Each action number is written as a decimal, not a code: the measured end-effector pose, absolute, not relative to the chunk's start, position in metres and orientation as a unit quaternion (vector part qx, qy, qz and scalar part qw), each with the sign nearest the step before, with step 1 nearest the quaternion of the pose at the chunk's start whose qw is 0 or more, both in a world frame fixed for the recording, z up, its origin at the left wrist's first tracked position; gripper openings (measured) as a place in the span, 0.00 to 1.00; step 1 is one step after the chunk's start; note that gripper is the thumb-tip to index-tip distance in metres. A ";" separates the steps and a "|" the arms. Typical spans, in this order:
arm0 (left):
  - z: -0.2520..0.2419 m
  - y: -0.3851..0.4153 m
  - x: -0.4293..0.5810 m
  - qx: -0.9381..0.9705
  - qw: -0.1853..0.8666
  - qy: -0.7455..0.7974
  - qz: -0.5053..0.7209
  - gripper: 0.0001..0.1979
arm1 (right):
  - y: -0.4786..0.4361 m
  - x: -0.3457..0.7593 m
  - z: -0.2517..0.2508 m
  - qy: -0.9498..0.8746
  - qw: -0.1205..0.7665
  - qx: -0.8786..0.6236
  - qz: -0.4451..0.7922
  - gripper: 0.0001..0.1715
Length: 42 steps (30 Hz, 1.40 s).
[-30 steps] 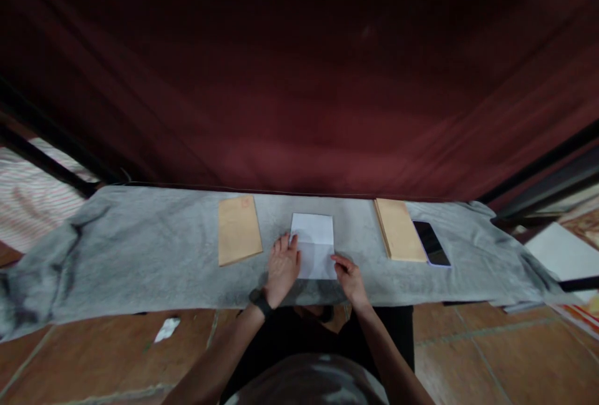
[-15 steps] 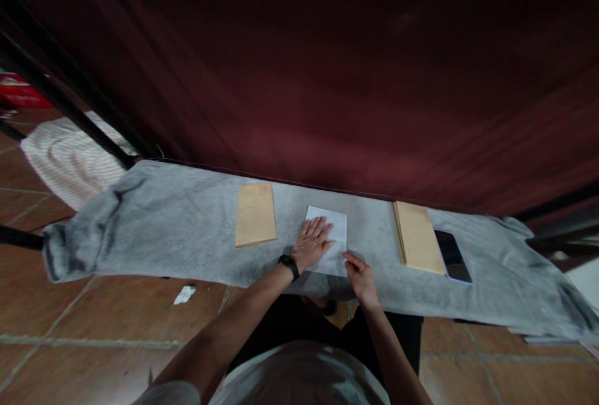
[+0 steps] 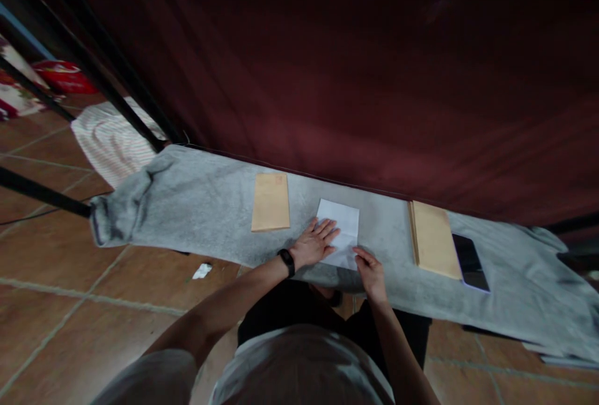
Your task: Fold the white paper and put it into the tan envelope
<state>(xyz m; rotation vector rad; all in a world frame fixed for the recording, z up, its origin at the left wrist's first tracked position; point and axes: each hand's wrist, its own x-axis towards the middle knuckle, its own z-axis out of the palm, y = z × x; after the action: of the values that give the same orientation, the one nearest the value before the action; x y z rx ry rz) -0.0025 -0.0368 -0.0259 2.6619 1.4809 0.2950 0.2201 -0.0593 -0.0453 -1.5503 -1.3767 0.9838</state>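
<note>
A white sheet of paper (image 3: 345, 218) with a crease across its middle lies on the grey cloth in front of me. My left hand (image 3: 314, 244), a black band on its wrist, rests flat on the sheet's left part with fingers spread. At the sheet's lower right edge, my right hand (image 3: 372, 273) has thumb and forefinger pinched on the paper. To the left lies a brown envelope (image 3: 271, 202) with a small reddish mark at its top corner. A stack of similar brown envelopes (image 3: 436, 239) sits to the right.
A dark-screened phone (image 3: 471, 263) lies beside the envelope stack. Grey cloth (image 3: 201, 199) covers the narrow bench, and a dark red curtain (image 3: 327, 112) hangs behind it. Black metal bars (image 3: 42, 191) and a striped cloth (image 3: 119, 143) are at the left. Scrap paper (image 3: 202, 271) lies on the tiled floor.
The view has turned, so the bench sits more tilted and further right. My left hand has slid slightly toward me and left on the paper. My right hand still pinches the edge.
</note>
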 end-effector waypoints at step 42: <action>-0.021 -0.052 -0.040 0.695 0.287 0.585 0.303 0.13 | -0.067 0.232 -0.031 -0.690 0.362 -0.553 0.295 0.16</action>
<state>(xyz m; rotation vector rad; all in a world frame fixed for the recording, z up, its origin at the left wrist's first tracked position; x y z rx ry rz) -0.0404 -0.0520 -0.0205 1.8576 1.5616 0.8106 0.2319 -0.0668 -0.0305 -1.4245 -1.7765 0.7608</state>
